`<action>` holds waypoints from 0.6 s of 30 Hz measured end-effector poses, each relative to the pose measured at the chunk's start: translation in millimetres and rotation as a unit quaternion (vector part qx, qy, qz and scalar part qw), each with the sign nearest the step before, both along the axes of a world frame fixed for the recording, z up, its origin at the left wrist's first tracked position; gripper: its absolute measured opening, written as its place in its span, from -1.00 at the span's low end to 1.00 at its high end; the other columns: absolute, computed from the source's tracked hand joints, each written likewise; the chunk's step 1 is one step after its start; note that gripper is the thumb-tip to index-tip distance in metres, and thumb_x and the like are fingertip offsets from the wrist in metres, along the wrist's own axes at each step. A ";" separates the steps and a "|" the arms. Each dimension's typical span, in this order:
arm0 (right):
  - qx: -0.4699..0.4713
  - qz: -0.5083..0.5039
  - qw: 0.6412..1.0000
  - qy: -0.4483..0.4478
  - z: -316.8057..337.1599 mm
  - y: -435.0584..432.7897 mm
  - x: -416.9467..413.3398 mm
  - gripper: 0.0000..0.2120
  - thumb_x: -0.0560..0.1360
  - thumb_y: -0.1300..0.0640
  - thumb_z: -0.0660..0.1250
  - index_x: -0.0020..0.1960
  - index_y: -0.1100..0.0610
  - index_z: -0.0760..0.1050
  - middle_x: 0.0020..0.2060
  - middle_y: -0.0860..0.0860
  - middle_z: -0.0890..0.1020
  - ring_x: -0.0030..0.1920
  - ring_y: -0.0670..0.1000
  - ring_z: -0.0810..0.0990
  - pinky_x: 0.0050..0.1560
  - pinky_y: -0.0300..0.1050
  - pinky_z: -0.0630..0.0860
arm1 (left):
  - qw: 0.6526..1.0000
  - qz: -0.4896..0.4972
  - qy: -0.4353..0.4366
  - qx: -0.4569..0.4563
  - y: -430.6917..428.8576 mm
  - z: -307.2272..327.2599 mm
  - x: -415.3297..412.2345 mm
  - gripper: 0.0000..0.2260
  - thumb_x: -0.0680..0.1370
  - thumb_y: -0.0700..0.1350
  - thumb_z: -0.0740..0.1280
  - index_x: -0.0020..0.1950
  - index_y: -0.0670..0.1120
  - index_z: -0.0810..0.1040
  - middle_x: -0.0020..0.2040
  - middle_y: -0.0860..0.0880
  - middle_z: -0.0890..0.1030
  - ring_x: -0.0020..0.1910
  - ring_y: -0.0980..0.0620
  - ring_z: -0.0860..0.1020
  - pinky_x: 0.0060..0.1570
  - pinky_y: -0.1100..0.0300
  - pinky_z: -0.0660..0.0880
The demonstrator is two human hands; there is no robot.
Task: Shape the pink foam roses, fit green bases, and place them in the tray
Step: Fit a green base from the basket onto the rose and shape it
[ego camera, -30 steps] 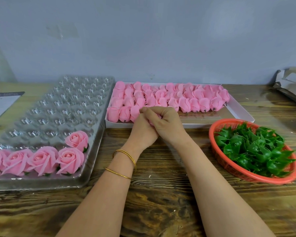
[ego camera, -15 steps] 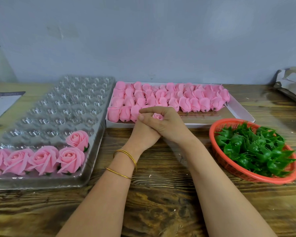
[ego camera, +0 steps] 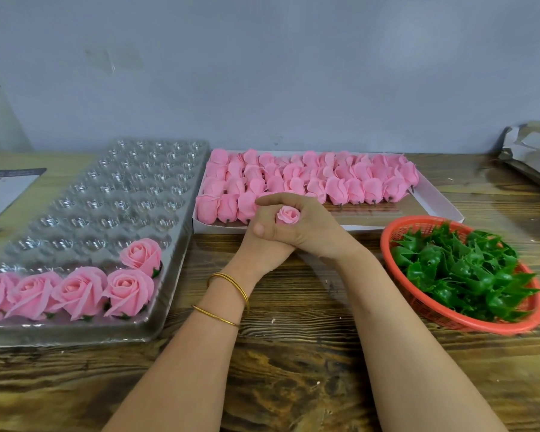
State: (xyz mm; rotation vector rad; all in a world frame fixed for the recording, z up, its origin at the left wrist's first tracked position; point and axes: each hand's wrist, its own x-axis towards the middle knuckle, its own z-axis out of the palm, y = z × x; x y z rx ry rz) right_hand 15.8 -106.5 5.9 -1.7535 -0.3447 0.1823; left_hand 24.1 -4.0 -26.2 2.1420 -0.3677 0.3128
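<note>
Rosebud more exposed than half a second ago: its pink spiral now stands clear between index finger and thumb of the right hand, just before the white box of unshaped buds. Right fingers curl round it. Beneath lies the left hand, fingers covered, grip unreadable. Bud's base hidden. Clear tray cut off at left.
</note>
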 end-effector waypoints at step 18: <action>0.129 -0.064 0.989 -0.043 6.8 1.4 -1.7 -0.83 0.50 0.21 0.42 -0.26 0.10 0.69 -0.22 0.06 0.73 -0.11 -0.05 0.69 -0.05 -0.31 0.55 | 0.978 -0.106 0.068 -0.165 5.3 11.9 -12.1 -0.76 0.44 -0.34 0.45 -0.22 0.01 0.57 -0.44 0.18 0.59 -0.40 0.32 0.52 -0.36 0.43 0.41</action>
